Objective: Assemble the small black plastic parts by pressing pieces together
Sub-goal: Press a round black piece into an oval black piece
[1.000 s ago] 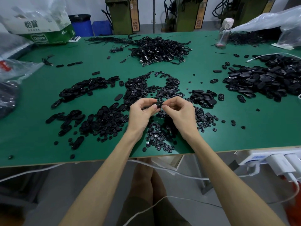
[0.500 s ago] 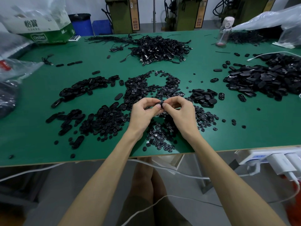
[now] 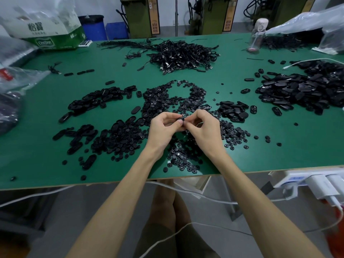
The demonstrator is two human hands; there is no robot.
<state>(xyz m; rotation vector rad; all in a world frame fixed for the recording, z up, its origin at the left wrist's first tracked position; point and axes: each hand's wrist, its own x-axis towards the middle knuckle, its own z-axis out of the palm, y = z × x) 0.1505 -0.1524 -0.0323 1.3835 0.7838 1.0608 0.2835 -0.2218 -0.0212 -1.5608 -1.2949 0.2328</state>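
Left hand [image 3: 162, 129], right hand [image 3: 204, 129] pinch black part [image 3: 181, 118] (discs [image 3: 182, 157] heaped beneath).

A single view was supplied. The camera sat on the person's head, above the near edge of the table [image 3: 279, 149], and faced forward and down. Its wide-angle lens placed the left hand [image 3: 162, 129] and right hand [image 3: 204, 130] close, near centre, and reached the machines [image 3: 141, 15] beyond the table's far edge.
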